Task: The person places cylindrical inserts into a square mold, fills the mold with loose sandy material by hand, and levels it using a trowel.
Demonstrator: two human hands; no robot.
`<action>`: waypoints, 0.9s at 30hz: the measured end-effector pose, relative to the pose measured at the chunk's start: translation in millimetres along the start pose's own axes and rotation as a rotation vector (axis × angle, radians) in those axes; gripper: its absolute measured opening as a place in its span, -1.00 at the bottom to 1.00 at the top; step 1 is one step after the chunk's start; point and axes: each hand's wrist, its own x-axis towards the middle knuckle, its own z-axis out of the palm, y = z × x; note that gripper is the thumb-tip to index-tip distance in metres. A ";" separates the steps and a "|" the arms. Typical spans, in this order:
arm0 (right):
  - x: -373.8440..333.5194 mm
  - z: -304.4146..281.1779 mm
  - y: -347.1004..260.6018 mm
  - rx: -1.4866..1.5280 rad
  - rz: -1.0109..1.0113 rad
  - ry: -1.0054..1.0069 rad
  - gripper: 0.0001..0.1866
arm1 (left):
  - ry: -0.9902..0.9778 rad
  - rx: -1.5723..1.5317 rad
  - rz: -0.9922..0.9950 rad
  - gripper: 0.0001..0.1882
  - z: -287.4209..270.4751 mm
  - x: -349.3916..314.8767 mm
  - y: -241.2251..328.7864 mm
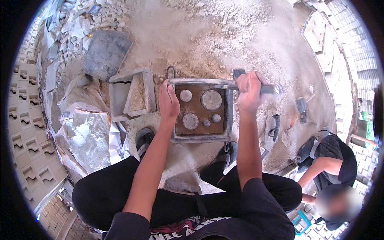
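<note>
A square casting frame [202,139] sits on the ground between my feet, with brown sand [204,120] inside. Several round grey discs of different sizes lie in the sand, the biggest disc [211,100] at the upper right. My left hand [169,99] is closed against the frame's left wall near the far corner, fingers held together. At the far right corner, my right hand [250,90] is wrapped around a grey metal bar [272,89]. The bar lies roughly level, and its right end is blurred. Part of it hides behind my fingers.
An empty-looking second frame [150,90] stands left, beside a dark slab [106,54]. A sack of pale powder [88,136] lies nearer. Loose tools, including a brush-like one [275,126], lie right. Another person [330,160] crouches at the lower right. Rubble [76,30] covers the far left.
</note>
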 end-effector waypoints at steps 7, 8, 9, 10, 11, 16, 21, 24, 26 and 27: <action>4.1 0.0 25.1 -0.067 -0.005 0.045 -0.60 | -0.131 0.061 -0.196 -0.43 -3.1 1.5 -4.0; 4.6 11.0 12.7 -0.036 -0.060 -0.021 -0.62 | -0.134 0.063 -0.221 -0.42 -2.8 2.8 -2.8; 2.2 6.6 25.3 -0.077 -0.046 -0.015 -0.62 | -0.135 0.062 -0.242 -0.41 -0.3 5.3 0.0; -4.2 -3.7 49.2 -0.119 -0.028 -0.006 -0.62 | -0.141 0.064 -0.264 -0.40 0.9 4.0 1.7; -8.2 -8.1 67.5 -0.156 -0.015 0.001 -0.62 | -0.140 0.038 -0.311 -0.39 0.5 1.7 2.1; -6.7 29.2 22.2 -0.090 -0.069 0.003 -0.63 | -0.027 0.008 -0.399 -0.34 2.6 4.5 -5.2; -20.1 5.0 76.0 -0.256 0.036 0.011 -0.59 | -0.029 0.065 -0.505 -0.33 0.3 -1.6 -0.2; -3.5 30.9 22.6 -0.107 -0.057 -0.026 -0.58 | -0.058 0.113 -0.550 -0.35 -0.6 8.8 10.1; -18.5 18.3 54.2 -0.243 -0.014 0.004 -0.58 | -0.068 0.157 -0.544 -0.38 1.0 11.1 13.6; -20.5 27.9 60.0 -0.308 0.020 0.008 -0.57 | -0.057 0.187 -0.539 -0.40 0.2 10.1 10.1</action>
